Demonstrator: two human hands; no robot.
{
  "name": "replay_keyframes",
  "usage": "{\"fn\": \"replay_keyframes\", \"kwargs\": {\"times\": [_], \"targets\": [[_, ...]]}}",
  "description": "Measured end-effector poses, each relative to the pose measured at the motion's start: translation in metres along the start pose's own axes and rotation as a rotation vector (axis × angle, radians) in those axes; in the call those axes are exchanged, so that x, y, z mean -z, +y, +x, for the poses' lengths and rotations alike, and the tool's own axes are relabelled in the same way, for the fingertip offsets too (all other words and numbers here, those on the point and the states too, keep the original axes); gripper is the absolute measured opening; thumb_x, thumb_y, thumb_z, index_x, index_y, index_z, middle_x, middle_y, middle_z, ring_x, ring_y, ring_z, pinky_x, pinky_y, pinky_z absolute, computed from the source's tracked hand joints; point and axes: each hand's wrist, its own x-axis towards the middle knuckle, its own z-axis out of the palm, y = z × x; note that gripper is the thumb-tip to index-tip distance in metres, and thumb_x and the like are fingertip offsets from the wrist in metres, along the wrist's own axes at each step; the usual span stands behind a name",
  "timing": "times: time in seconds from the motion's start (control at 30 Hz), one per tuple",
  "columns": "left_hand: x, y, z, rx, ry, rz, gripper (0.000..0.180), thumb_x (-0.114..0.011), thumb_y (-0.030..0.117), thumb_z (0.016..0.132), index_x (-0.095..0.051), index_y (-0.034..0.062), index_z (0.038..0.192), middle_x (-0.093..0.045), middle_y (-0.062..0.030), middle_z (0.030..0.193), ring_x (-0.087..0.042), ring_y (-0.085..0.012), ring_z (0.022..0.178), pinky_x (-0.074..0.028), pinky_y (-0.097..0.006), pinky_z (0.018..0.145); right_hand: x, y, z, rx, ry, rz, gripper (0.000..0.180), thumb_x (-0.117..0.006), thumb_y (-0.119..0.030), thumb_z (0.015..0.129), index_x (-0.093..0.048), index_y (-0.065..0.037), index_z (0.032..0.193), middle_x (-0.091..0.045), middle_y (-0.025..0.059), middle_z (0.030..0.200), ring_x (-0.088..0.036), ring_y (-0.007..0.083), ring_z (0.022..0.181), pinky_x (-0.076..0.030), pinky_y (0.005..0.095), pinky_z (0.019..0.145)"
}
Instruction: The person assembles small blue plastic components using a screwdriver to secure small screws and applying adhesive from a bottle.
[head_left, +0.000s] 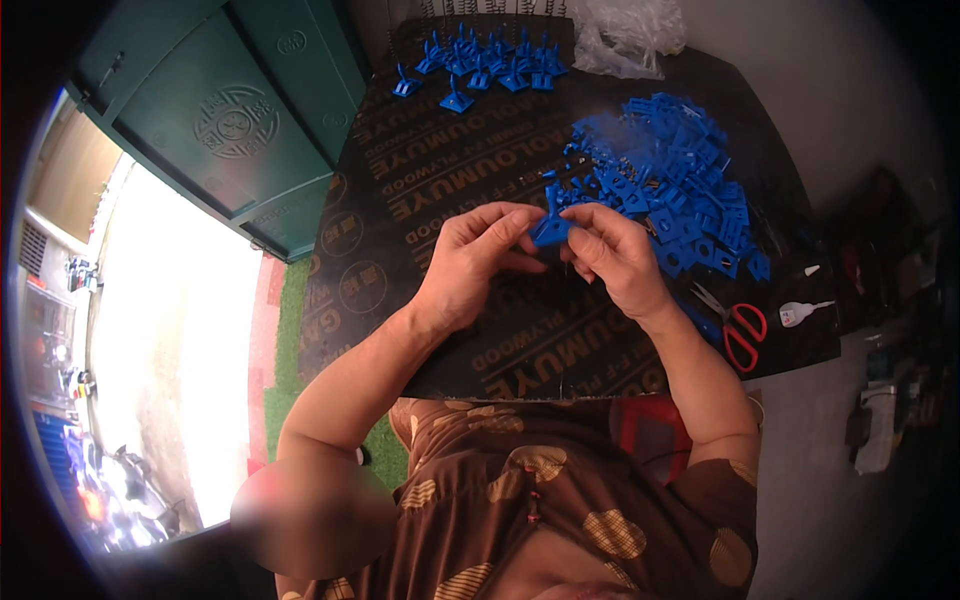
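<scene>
A blue plastic piece with a flat base and an upright part is held up over the middle of the black table. My left hand pinches its left side between thumb and fingers. On the opposite side, my right hand grips the edge with thumb and forefinger. Just beyond and to the right lies a heap of loose flat blue plastic parts, some with round holes. Smaller blue bits and metal pieces are scattered along the heap's near-left side. The fingers hide part of the held piece.
Several blue assembled pieces stand at the table's far left, dark coil springs rising behind them. A clear plastic bag lies at the far edge. Red-handled scissors and a small white bottle sit at right. A green door stands left.
</scene>
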Motion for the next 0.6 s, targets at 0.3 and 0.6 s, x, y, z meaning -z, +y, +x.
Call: {"fn": "replay_keyframes", "kwargs": {"times": [0.3, 0.6], "targets": [[0.006, 0.013, 0.003, -0.144, -0.08, 0.147, 0.028, -0.062, 0.005, 0.088, -0.061, 0.0011, 0.115, -0.058, -0.0018, 0.098, -0.055, -0.008, 0.087, -0.047, -0.023, 0.081, 0.0, -0.008, -0.002, -0.09, -0.065, -0.02, 0.024, -0.059, -0.023, 0.091, -0.062, 0.0, 0.096, -0.059, 0.0009, 0.069, -0.051, 0.0038, 0.062, -0.039, 0.0168, 0.055], [0.012, 0.018, 0.003, -0.375, -0.225, 0.536, 0.028, -0.062, -0.004, 0.084, -0.061, 0.001, 0.112, -0.056, -0.0026, 0.101, -0.055, -0.0087, 0.09, -0.046, -0.022, 0.079, -0.001, -0.014, -0.003, -0.083, -0.142, -0.017, 0.024, -0.062, -0.021, 0.088, -0.062, 0.003, 0.093, -0.06, 0.0011, 0.073, -0.052, 0.0045, 0.064, -0.041, 0.0181, 0.057]]}}
